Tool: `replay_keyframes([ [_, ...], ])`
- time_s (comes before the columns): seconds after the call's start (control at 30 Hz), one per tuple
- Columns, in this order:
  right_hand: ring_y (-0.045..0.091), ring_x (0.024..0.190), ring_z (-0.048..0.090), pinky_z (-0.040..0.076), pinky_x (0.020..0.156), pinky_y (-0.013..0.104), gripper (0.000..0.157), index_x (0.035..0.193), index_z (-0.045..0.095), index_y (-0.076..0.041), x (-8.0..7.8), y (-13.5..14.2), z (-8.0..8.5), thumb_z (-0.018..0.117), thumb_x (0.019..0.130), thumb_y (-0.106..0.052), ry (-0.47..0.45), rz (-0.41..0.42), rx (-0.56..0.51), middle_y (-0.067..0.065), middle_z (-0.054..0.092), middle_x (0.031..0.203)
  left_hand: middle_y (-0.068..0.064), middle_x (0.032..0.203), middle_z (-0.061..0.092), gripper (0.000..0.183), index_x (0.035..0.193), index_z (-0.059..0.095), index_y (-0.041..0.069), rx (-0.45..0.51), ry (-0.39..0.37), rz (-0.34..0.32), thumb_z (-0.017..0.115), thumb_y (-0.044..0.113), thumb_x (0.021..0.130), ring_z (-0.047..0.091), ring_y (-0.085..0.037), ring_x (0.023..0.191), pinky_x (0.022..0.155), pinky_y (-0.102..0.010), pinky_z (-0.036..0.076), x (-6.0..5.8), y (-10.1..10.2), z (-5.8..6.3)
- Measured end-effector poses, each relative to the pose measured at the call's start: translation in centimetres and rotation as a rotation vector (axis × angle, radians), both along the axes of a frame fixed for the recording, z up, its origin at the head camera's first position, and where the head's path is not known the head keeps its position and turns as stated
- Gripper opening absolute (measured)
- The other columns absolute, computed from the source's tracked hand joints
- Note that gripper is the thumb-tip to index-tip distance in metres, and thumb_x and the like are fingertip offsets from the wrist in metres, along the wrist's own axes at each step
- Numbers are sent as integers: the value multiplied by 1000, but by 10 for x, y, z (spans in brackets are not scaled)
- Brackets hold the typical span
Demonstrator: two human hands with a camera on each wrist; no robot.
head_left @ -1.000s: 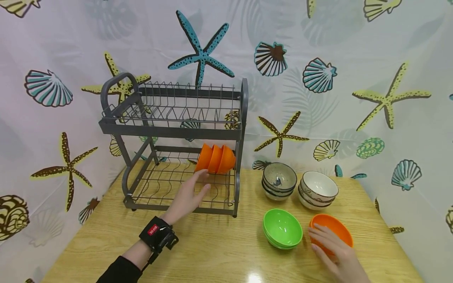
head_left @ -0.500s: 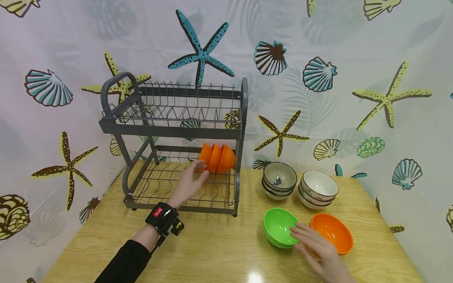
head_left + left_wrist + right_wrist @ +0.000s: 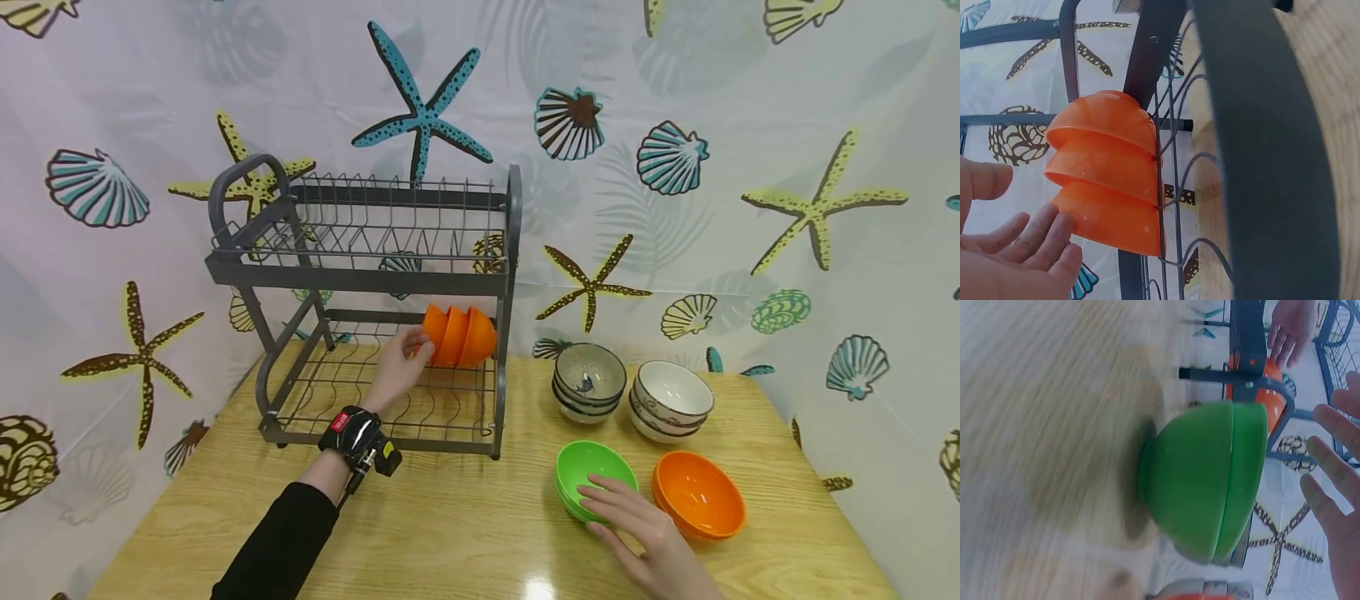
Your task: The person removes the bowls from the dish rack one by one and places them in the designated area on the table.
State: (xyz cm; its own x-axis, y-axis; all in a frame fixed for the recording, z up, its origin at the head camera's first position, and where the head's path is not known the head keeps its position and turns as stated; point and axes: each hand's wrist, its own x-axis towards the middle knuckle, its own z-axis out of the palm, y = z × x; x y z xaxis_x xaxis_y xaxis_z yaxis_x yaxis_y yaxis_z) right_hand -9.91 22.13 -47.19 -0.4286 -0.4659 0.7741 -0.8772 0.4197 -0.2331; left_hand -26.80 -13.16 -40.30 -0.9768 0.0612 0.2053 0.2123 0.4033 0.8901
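Note:
On the lower tier of the dish rack, several orange bowls stand on edge in a row at the right end. My left hand reaches into that tier from the left. In the left wrist view its loosely extended fingertips overlap the nearest orange bowl, and the thumb stays apart. Over the near right side of the nested green bowls is my right hand, fingers spread and holding nothing. The right wrist view has its fingers beyond the green rims.
An orange bowl stack stands right of the green bowls. Behind are a grey patterned stack and a white stack. The rack's upper tier overhangs my left hand. A printed curtain hangs behind the table.
My left hand has moved in beside the leftmost orange bowl in the rack. My right hand has shifted left, from the orange stack to over the green bowls.

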Motion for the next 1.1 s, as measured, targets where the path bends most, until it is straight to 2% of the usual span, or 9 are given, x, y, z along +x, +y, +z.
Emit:
replay_keyframes([
  [0.13, 18, 130, 60, 37, 119, 20, 26, 120, 72, -6, -3, -13, 3, 64, 99, -20, 23, 26, 9, 9, 73, 123, -25, 136, 54, 48, 146, 42, -6, 52, -13, 64, 54, 13, 103, 53, -38, 125, 110, -49, 46, -6, 3, 1],
  [0.17, 19, 130, 60, 37, 119, 20, 26, 121, 72, -6, -4, -16, 4, 63, 100, -20, 30, 33, 11, 9, 73, 124, -23, 133, 55, 47, 144, 44, -6, 57, 1, 91, 55, 12, 102, 55, -35, 120, 106, -44, 49, -8, 4, -1],
  [0.3, 21, 128, 61, 36, 119, 20, 28, 122, 71, -6, -6, -27, 6, 62, 101, -21, 46, 53, 32, 7, 71, 128, -22, 131, 55, 46, 144, 46, -5, 69, -4, 134, 56, 11, 102, 56, -33, 116, 98, -42, 52, -14, 5, -3],
  [0.37, 23, 125, 62, 36, 119, 21, 28, 122, 71, -5, -8, -31, 6, 61, 101, -21, 61, 57, 41, 8, 72, 127, -23, 131, 55, 45, 143, 47, -5, 64, -11, 142, 56, 11, 102, 56, -35, 116, 97, -43, 52, -16, 5, -4],
  [0.4, 24, 125, 63, 36, 120, 21, 28, 122, 71, -5, -8, -33, 6, 61, 101, -21, 66, 59, 46, 9, 72, 127, -24, 134, 54, 45, 144, 47, -4, 66, -31, 134, 56, 12, 103, 55, -37, 119, 100, -48, 51, -17, 4, -3],
  [0.53, 25, 123, 64, 36, 120, 22, 27, 122, 71, -8, -9, -41, 8, 59, 102, -22, 87, 55, 60, 11, 73, 124, -24, 133, 56, 40, 139, 53, -5, 41, -47, 145, 55, 13, 103, 56, -38, 120, 100, -48, 51, -22, 4, -7],
  [0.7, 27, 121, 64, 35, 120, 21, 27, 124, 71, -11, -9, -49, 10, 62, 101, -20, 54, 40, 73, 8, 72, 127, -26, 129, 59, 37, 135, 56, -6, 11, -52, 150, 56, 10, 102, 59, -40, 119, 100, -49, 52, -29, 5, -9],
  [0.9, 28, 119, 65, 35, 120, 20, 27, 125, 70, -12, -9, -55, 13, 62, 101, -20, 48, 27, 88, 7, 73, 125, -27, 120, 64, 32, 127, 62, -7, -59, -23, 169, 60, 5, 98, 65, -41, 108, 91, -48, 56, -34, 3, -8],
  [1.1, 28, 118, 66, 35, 120, 20, 25, 123, 71, -13, -10, -56, 15, 59, 102, -21, 52, 16, 102, 7, 73, 125, -26, 115, 64, 28, 124, 63, -7, -75, -43, 178, 59, 4, 98, 66, -40, 103, 84, -45, 58, -39, 3, -7],
])
